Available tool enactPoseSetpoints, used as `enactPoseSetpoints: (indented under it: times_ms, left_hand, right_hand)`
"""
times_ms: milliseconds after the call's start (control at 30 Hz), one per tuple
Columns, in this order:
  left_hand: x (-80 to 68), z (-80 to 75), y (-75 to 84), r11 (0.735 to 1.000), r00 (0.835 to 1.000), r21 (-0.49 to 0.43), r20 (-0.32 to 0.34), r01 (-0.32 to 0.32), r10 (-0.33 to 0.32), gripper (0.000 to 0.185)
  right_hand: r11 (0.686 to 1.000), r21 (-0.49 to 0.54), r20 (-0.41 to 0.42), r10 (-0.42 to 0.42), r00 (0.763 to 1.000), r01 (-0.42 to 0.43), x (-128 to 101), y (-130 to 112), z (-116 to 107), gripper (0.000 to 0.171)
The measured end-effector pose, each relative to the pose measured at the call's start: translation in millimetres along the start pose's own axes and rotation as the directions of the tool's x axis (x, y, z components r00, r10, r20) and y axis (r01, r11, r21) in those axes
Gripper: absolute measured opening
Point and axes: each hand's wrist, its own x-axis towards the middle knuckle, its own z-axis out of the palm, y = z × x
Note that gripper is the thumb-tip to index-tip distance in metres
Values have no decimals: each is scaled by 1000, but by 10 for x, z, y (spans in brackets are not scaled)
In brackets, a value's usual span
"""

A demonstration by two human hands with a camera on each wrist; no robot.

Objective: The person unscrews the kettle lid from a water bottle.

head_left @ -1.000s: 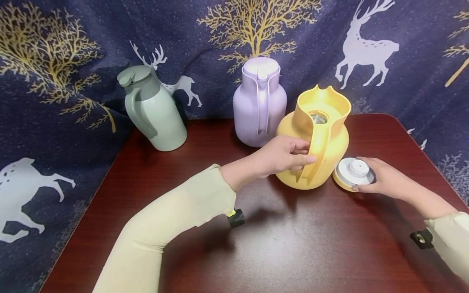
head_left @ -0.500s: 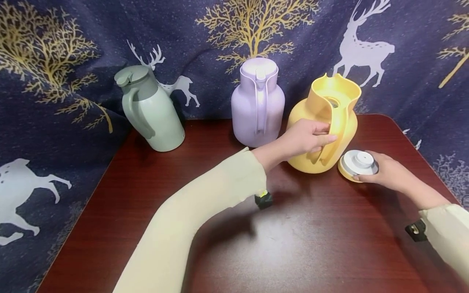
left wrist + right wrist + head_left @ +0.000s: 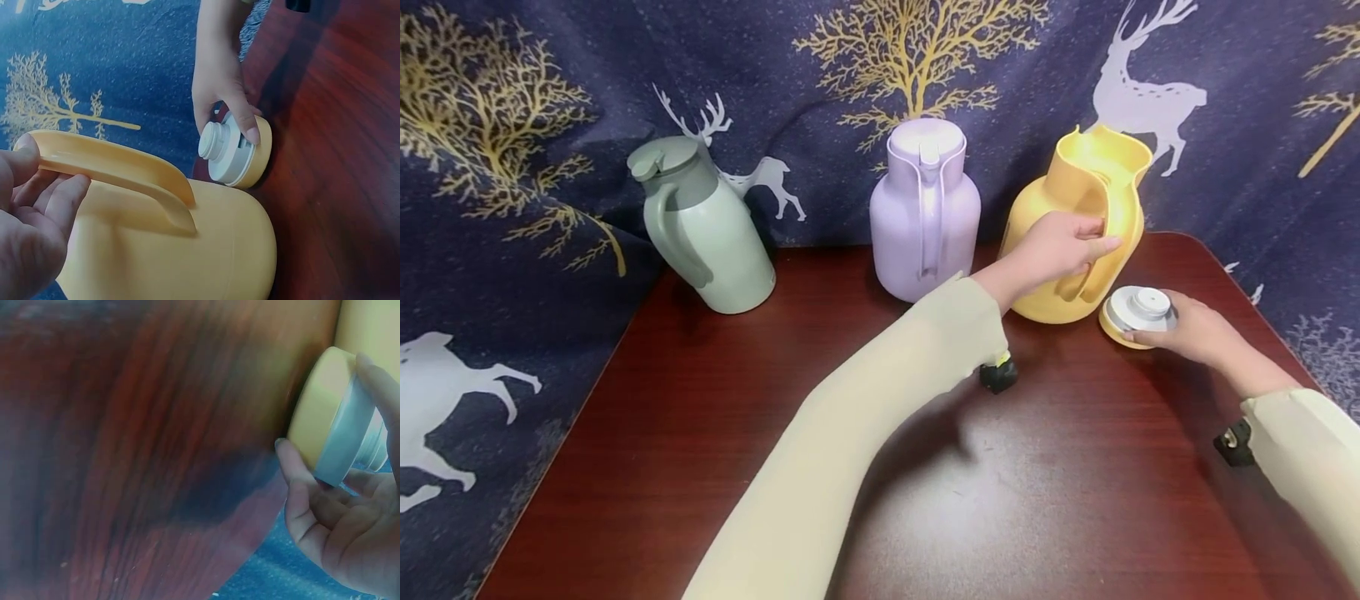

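My left hand (image 3: 1058,246) grips the handle (image 3: 119,165) of a yellow thermos jug (image 3: 1037,204) at the back right of the table. The jug stands upright, its wide mouth uncovered and its spout toward the cloth. Beside the jug's base, my right hand (image 3: 1198,329) holds its round lid (image 3: 1138,312) by the side. The lid is turned over, with the white stopper up and the yellow top down. In the right wrist view, thumb and fingers span the lid (image 3: 331,412), its yellow face close to the tabletop.
A lilac jug (image 3: 925,225) with its lid on stands left of the yellow one. Farther left is a pale green jug (image 3: 715,242), also lidded. Behind the dark red wooden table (image 3: 700,467) hangs a navy cloth (image 3: 820,108) with deer and trees.
My left hand has moved the yellow jug back and to the right, and it looks more upright. My right hand, still holding the lid, has shifted slightly farther back.
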Motion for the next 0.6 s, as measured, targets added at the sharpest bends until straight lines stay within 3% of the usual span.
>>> enactPoseSetpoints:
  times_ms: [133, 233, 367, 433, 600]
  left_hand:
    - [141, 69, 34, 998, 998, -46, -45, 46, -48, 23]
    - [210, 95, 36, 998, 997, -51, -63, 45, -48, 26]
    - [261, 117, 36, 1000, 997, 23, -77, -4, 5, 16]
    - [286, 132, 48, 994, 995, 108, -96, -22, 33, 16]
    - [360, 165, 82, 973, 989, 230, -139, -11, 44, 20]
  right_hand:
    - [999, 13, 9, 52, 999, -52, 63, 36, -33, 86]
    - [997, 28, 11, 73, 997, -73, 109, 54, -41, 85]
    - [991, 86, 26, 99, 995, -101, 153, 63, -53, 79]
    - [985, 125, 37, 113, 993, -117, 169, 68, -58, 77]
    - [971, 184, 51, 144, 988, -151, 200, 80, -70, 75]
